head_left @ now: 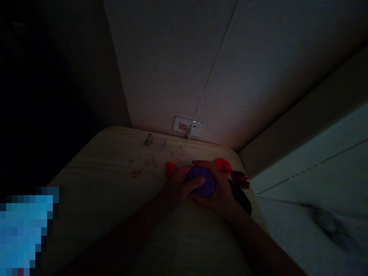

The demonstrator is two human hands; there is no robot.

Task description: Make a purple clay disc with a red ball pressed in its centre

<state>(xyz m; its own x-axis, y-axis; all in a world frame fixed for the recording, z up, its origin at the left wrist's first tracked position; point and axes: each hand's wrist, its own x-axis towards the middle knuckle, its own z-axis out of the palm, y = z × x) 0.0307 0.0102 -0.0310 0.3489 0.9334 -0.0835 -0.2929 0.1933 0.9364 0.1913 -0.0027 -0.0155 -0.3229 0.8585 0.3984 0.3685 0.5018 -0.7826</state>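
left hand (pixel 178 187), right hand (pixel 222 191) clasping 1 purple disc (pixel 206 187); red disc (pixel 223 166) nearby

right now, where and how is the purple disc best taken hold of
Probably by the rim, one hand from each side: the purple disc is round, its broad face toward the camera. The left hand lays its thumb across that face while the right hand curves around the right edge.

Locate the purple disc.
In the head view, the purple disc is below and right of centre, held between the left hand and right hand, left of the round red piece.
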